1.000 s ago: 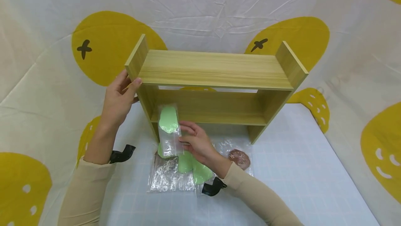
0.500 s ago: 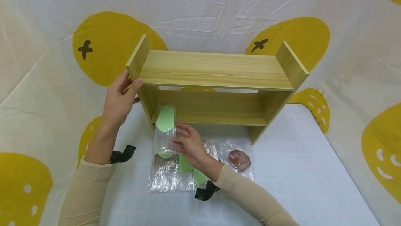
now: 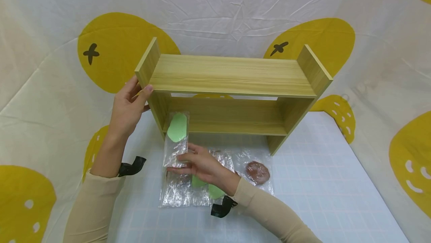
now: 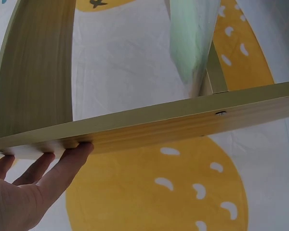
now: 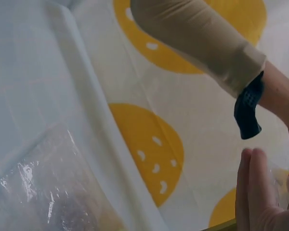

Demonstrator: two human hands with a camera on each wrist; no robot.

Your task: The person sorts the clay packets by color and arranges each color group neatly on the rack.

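Observation:
A small wooden shelf unit (image 3: 232,74) stands on the table. My left hand (image 3: 127,106) grips its left side panel, thumb on the front edge; in the left wrist view several fingers (image 4: 70,166) lie against the panel's outer face. A clear plastic bag (image 3: 176,128) with a pale green piece in its upper part stands upright at the left end of the middle board, its lower part hanging in front of the edge. My right hand (image 3: 205,166) holds the bag's lower part, thumb in front. In the right wrist view that hand's fingers (image 5: 260,187) look straight.
Below the shelf's front lie more clear plastic bags (image 3: 178,194), some with green pieces (image 3: 215,191). One to the right holds a round brown piece (image 3: 257,172). A pale checked cloth covers the table (image 3: 320,183); a white curtain with yellow shapes (image 3: 124,52) hangs behind.
The bag has moved slightly left onto the left end of the middle board. My right hand has followed and slid lower on it, its fingers spreading. My left hand keeps its place.

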